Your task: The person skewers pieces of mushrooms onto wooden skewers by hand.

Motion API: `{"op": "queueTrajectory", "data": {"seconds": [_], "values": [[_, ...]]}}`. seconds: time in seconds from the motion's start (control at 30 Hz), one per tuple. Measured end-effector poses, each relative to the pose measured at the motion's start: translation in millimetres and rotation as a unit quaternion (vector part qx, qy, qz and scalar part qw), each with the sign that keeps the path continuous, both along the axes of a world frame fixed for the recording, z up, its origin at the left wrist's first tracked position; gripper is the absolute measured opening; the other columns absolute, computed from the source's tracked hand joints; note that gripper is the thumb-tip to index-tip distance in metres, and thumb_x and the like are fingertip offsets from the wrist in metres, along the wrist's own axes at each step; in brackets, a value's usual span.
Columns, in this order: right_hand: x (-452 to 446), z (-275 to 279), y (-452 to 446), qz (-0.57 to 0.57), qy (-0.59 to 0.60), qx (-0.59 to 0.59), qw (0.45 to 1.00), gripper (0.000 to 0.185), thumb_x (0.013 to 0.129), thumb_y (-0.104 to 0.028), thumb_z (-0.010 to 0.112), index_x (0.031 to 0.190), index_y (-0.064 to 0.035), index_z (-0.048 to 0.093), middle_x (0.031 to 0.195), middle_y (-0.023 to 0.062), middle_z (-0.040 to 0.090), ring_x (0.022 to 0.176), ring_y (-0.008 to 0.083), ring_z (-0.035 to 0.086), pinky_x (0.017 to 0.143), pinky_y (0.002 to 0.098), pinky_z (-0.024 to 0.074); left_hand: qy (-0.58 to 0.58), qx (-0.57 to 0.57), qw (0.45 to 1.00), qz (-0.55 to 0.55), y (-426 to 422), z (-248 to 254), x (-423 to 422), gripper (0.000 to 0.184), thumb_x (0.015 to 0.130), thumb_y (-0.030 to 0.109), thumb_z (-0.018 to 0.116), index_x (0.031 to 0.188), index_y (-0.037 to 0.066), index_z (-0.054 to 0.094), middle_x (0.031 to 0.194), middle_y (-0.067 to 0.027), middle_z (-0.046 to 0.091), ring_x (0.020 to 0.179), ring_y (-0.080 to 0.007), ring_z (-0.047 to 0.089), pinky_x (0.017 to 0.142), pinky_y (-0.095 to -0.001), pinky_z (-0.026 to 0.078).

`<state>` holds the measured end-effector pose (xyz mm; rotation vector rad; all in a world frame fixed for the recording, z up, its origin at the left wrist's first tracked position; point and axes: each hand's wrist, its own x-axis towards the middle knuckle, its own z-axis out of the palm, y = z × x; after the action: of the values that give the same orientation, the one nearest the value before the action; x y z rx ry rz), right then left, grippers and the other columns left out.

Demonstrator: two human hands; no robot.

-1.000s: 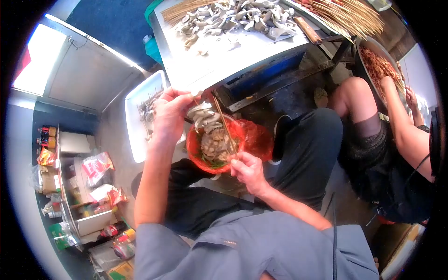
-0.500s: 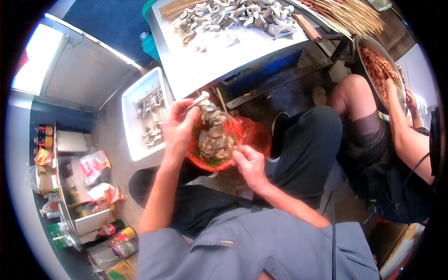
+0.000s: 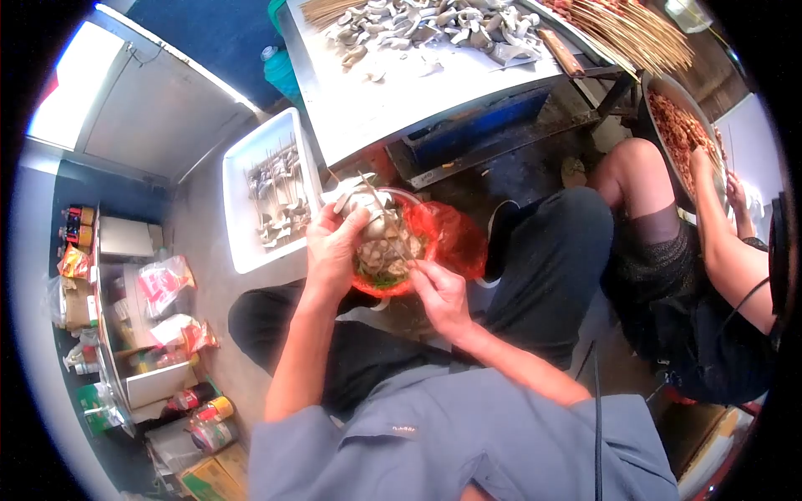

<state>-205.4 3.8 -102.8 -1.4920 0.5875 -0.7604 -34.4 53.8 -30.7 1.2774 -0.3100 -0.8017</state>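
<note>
My left hand [image 3: 334, 246] is closed around pale grey oyster mushroom pieces [image 3: 366, 199] above a container lined with a red plastic bag [image 3: 459, 238]. A thin bamboo skewer slants from the mushrooms toward my right hand [image 3: 441, 294], whose thumb and fingers pinch its lower end. How far the skewer passes through the pieces is hard to make out. Below my hands, the bag holds more beige mushroom pieces [image 3: 391, 257] and some green leaves [image 3: 380, 278].
Left of the container, a white tray [image 3: 238, 248] holds skewered mushrooms. The white table [image 3: 393, 104] ahead carries loose mushrooms [image 3: 439, 27], a wooden handle [image 3: 561, 53] and skewers [image 3: 631, 33]. At right, another person's hands work at a bowl of reddish meat [image 3: 678, 125]. Shelves [image 3: 125, 351] stand left.
My left hand has moved slightly down and right with the mushrooms, closer to the bag. My right hand has shifted a little lower, and the skewer now leans left. The view has shifted slightly.
</note>
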Motion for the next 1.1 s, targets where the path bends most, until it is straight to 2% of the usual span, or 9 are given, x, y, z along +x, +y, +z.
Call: {"op": "queueTrajectory", "data": {"seconds": [0.13,0.23,0.27,0.37,0.47,0.6,0.77,0.97,1.1], "values": [[0.4,3.5,-0.7,0.034,0.016,0.069,0.997,0.017,0.091,-0.011,0.06,0.1,0.0023,0.065,0.074,0.0098,0.062,0.066,0.0106,0.057,0.061,0.0264,0.046,0.002,-0.025,0.999,0.028,1.5,-1.5,1.5,0.033,0.09,0.002,0.059,0.122,-0.001,0.051,0.107,-0.0111,0.065,0.092,-0.0201,0.066,0.078,-0.0356,0.059],[-1.4,3.9,-2.3,0.058,0.037,0.106,0.992,0.018,0.092,-0.014,0.058,0.094,0.0033,0.064,0.071,0.0091,0.059,0.066,0.0101,0.054,0.061,0.0267,0.0444,-0.03,-0.052,0.996,0.069,4.2,2.0,13.5,0.027,0.091,0.005,0.057,0.117,0.0,0.052,0.102,-0.0109,0.065,0.083,-0.0195,0.068,0.073,-0.0346,0.061],[-2.0,2.9,-2.6,0.071,0.052,0.124,0.988,0.019,0.093,-0.015,0.058,0.091,0.0037,0.063,0.07,0.009,0.057,0.066,0.0105,0.053,0.061,0.027,0.0435,-0.03,-0.07,0.995,0.065,6.9,3.5,18.7,0.027,0.092,0.007,0.056,0.118,0.001,0.051,0.101,-0.0119,0.065,0.083,-0.0224,0.068,0.072,-0.0359,0.061],[0.2,-2.1,-3.7,0.062,0.039,0.078,0.994,0.023,0.094,-0.017,0.056,0.085,0.0035,0.06,0.07,0.0094,0.055,0.067,0.0123,0.052,0.064,0.0285,0.0428,-0.033,-0.071,0.994,0.075,18.6,9.4,38.3,0.029,0.092,0.009,0.057,0.12,0.004,0.05,0.103,-0.0125,0.065,0.086,-0.0283,0.069,0.072,-0.0383,0.06],[0.9,-4.8,-4.6,0.064,0.052,0.095,0.992,0.024,0.094,-0.018,0.055,0.084,0.0034,0.059,0.071,0.0102,0.055,0.068,0.014,0.052,0.065,0.03,0.0429,-0.025,-0.077,0.994,0.072,28.5,14.1,50.9,0.031,0.092,0.007,0.059,0.121,0.004,0.05,0.106,-0.0121,0.064,0.087,-0.0283,0.069,0.073,-0.0392,0.06],[3.4,-15.3,-4.6,0.062,0.07,0.086,0.992,0.024,0.094,-0.019,0.056,0.089,0.0041,0.062,0.074,0.0103,0.059,0.07,0.0141,0.055,0.066,0.0292,0.0446,-0.044,-0.068,0.99,0.113,38.0,13.9,59.7,0.033,0.089,0.003,0.062,0.12,0.002,0.05,0.105,-0.0118,0.064,0.087,-0.0252,0.067,0.072,-0.0384,0.058],[3.3,-12.3,-8.7,0.046,0.087,0.086,0.991,0.026,0.093,-0.017,0.055,0.106,0.0018,0.066,0.082,0.0085,0.067,0.075,0.0117,0.061,0.069,0.0257,0.0477,-0.037,-0.046,0.99,0.127,54.1,-2.3,73.9,0.035,0.086,-0.001,0.063,0.119,0.002,0.051,0.104,-0.0104,0.064,0.086,-0.0237,0.067,0.075,-0.0394,0.059],[0.9,-13.4,-0.2,0.166,0.072,0.129,0.975,0.024,0.093,-0.017,0.054,0.101,0.001,0.067,0.073,0.0034,0.064,0.068,0.0087,0.057,0.064,0.0249,0.0458,-0.007,-0.025,0.993,0.116,52.8,-17.8,63.0,0.037,0.084,-0.001,0.064,0.118,0.003,0.051,0.102,-0.0093,0.064,0.085,-0.0211,0.066,0.071,-0.0374,0.06],[2.6,-9.7,3.0,0.17,0.076,0.145,0.972,0.024,0.094,-0.019,0.053,0.099,0.0011,0.066,0.069,0.0024,0.061,0.066,0.0095,0.056,0.063,0.0255,0.0451,-0.018,-0.026,0.995,0.097,49.4,-24.8,57.4,0.039,0.085,0.002,0.064,0.121,0.004,0.049,0.104,-0.009,0.064,0.086,-0.0186,0.066,0.071,-0.0349,0.059]]}}
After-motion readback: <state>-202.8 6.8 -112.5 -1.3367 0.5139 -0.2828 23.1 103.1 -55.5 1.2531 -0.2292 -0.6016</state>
